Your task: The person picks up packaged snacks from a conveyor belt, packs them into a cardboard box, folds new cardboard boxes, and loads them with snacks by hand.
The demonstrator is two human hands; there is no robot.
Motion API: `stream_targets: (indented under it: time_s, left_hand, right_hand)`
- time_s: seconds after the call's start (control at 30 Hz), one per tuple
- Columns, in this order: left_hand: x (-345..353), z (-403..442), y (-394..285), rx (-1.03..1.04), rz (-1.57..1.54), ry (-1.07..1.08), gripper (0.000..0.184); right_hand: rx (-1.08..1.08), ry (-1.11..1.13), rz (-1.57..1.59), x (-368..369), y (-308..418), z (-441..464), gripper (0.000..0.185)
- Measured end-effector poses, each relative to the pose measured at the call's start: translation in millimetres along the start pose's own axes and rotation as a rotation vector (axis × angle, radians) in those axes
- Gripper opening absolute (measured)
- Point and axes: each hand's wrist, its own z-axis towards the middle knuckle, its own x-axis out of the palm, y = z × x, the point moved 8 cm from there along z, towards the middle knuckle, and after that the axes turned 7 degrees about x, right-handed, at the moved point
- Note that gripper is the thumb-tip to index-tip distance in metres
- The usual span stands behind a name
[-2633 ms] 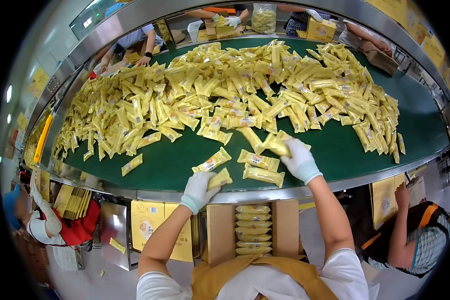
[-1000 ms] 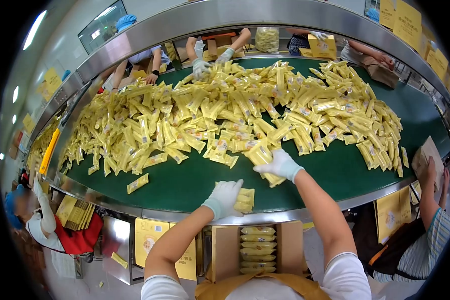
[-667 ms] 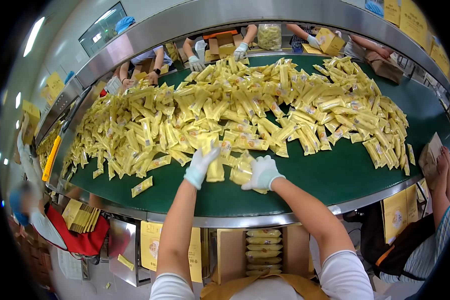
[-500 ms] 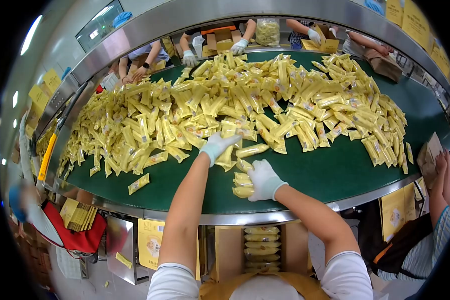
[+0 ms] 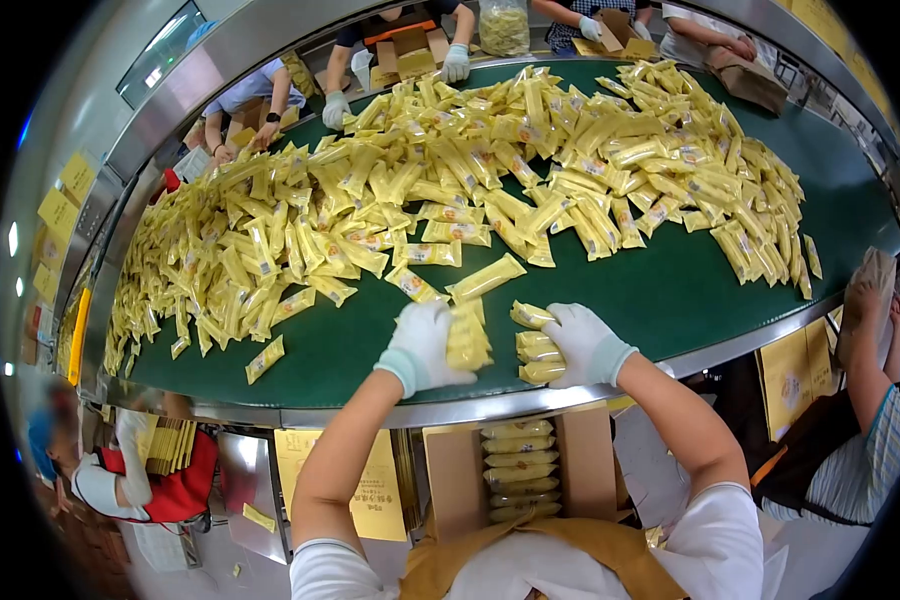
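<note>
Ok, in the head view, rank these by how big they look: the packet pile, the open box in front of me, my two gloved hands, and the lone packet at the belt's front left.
Packet pile
Open box
Left hand and right hand: too alike to rank
Lone packet
</note>
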Motion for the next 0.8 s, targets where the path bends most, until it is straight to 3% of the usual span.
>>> stream_targets:
  time_s: [0.03, 0.13, 0.23, 0.33, 0.43, 0.53, 0.63, 0.67, 0.73, 0.8]
  left_hand:
    - [14, 0, -5, -0.033, -0.05, 0.15, 0.097]
    - [25, 3, -20, -0.053, 0.002, 0.176, 0.108]
    - [29, 6, -27, -0.056, 0.099, 0.05, 0.12]
    - [39, 6, -22, -0.15, 0.08, 0.185, 0.129]
    - [42, 2, -21, -0.136, 0.047, 0.161, 0.128]
    - [33, -17, -19, -0.115, 0.009, -0.009, 0.127]
    - [26, -49, 15, -0.202, -0.408, -0.313, 0.128]
    - [18, -66, 22, -0.191, -0.525, -0.512, 0.115]
    - [24, -81, 36, -0.213, -1.201, -0.585, 0.097]
    - [29, -99, 35, -0.209, -1.426, -0.484, 0.074]
  right_hand:
    - [-0.021, -0.015, 0.001, 1, 3, 2, 0.071]
    - [-0.062, 0.059, -0.035, 14, 18, 10, 0.081]
    - [-0.002, 0.056, -0.061, 11, 25, 11, 0.099]
    - [0.08, 0.108, -0.077, 13, 21, 11, 0.116]
    - [0.225, 0.217, -0.105, 14, 18, 13, 0.116]
    - [0.368, 0.171, 0.147, -5, -2, -1, 0.118]
    - [0.221, -0.02, 0.249, -57, 8, -32, 0.12]
    - [0.119, -0.058, 0.245, -80, 25, -47, 0.12]
    - [0.0, 0.093, 0.157, -105, 71, -65, 0.115]
    - [-0.069, 0.244, -0.046, -97, 117, -83, 0.101]
